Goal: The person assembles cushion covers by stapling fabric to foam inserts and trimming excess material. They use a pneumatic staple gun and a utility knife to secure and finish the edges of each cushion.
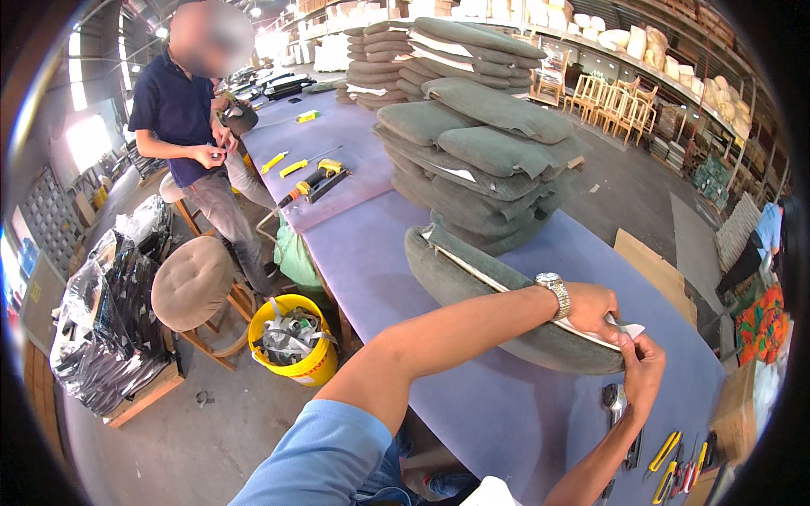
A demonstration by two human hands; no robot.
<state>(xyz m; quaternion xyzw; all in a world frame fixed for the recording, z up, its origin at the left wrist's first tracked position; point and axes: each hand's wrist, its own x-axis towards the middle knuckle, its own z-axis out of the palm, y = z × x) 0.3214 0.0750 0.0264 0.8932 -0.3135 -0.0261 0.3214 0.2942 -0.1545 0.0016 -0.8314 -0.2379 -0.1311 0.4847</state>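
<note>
A dark green upholstered cushion [447, 271] stands tilted on edge on the blue-covered table [363, 261], a white strip running along its upper opening. My left hand [592, 309], with a metal watch at the wrist, is closed on the cushion's right end, pinching the white strip [634, 329]. Just below and to the right, my right hand [645, 369] pinches the same corner, its thumb close to the left fingers. The cushion's inside is hidden. Beside my right forearm lies a metal and black tool [616, 401], partly covered.
Behind the cushion rises a stack of green cushions [489, 185]. A yellow-black power tool [316, 181] lies at the table's left; cutters and screwdrivers [675, 464] lie at its right. Left of the table stand a yellow bucket [316, 371], a round stool [194, 282] and a person [177, 114].
</note>
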